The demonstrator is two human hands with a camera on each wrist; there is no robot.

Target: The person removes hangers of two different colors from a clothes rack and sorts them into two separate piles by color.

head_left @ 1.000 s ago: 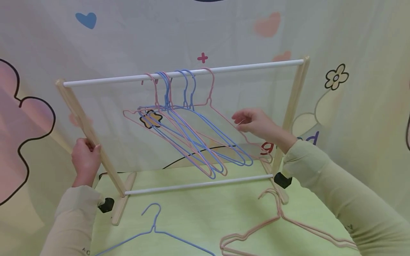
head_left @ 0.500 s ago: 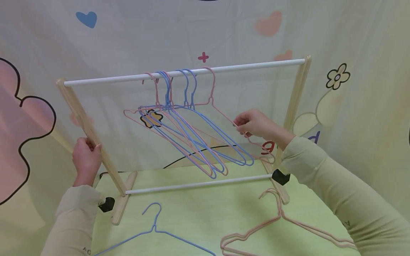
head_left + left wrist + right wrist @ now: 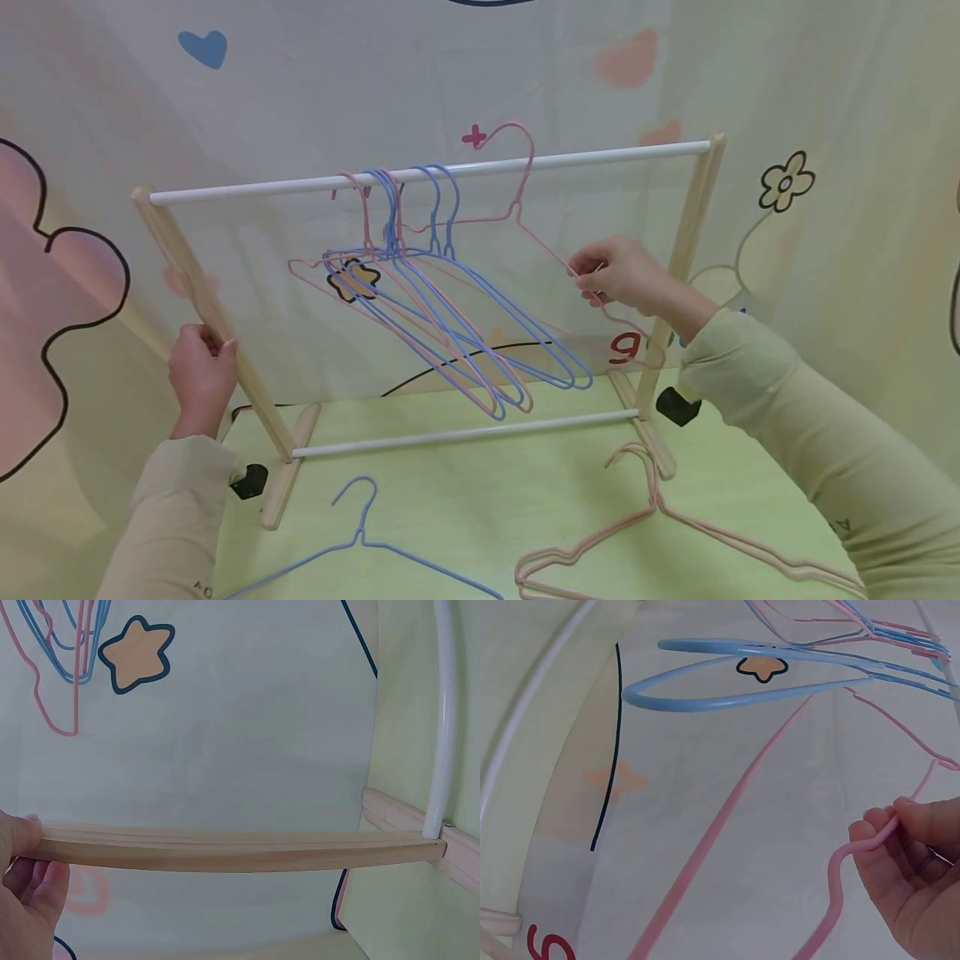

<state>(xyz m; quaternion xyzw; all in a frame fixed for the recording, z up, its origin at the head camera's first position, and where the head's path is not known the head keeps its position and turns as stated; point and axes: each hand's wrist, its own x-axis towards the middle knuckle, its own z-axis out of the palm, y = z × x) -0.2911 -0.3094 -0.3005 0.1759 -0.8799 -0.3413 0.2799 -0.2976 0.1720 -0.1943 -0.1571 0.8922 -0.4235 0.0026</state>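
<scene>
My right hand [image 3: 618,271] pinches the shoulder of a pink hanger [image 3: 527,171], whose hook stands above the white top rail [image 3: 585,158] of a wooden rack. In the right wrist view the thumb and fingers close on the pink wire [image 3: 866,844]. My left hand [image 3: 201,371] grips the rack's left upright [image 3: 197,287]; in the left wrist view thumb and fingers hold the wooden bar [image 3: 225,851] from both sides. Several blue hangers [image 3: 450,217] and pink hangers [image 3: 366,215] hang by their hooks on the rail, bunched left of the pink hanger I hold.
On the green table [image 3: 465,492] a blue hanger [image 3: 362,533] lies at front left. Pink hangers [image 3: 651,500] lie overlapping at front right, close to the rack's right foot [image 3: 656,454]. A white lower rail [image 3: 465,434] joins the feet. A patterned curtain [image 3: 360,83] hangs behind.
My right hand has taken hold of the rightmost pink hanger and raised it, its hook lifting off the top rail and shifting right. My left hand stays on the upright.
</scene>
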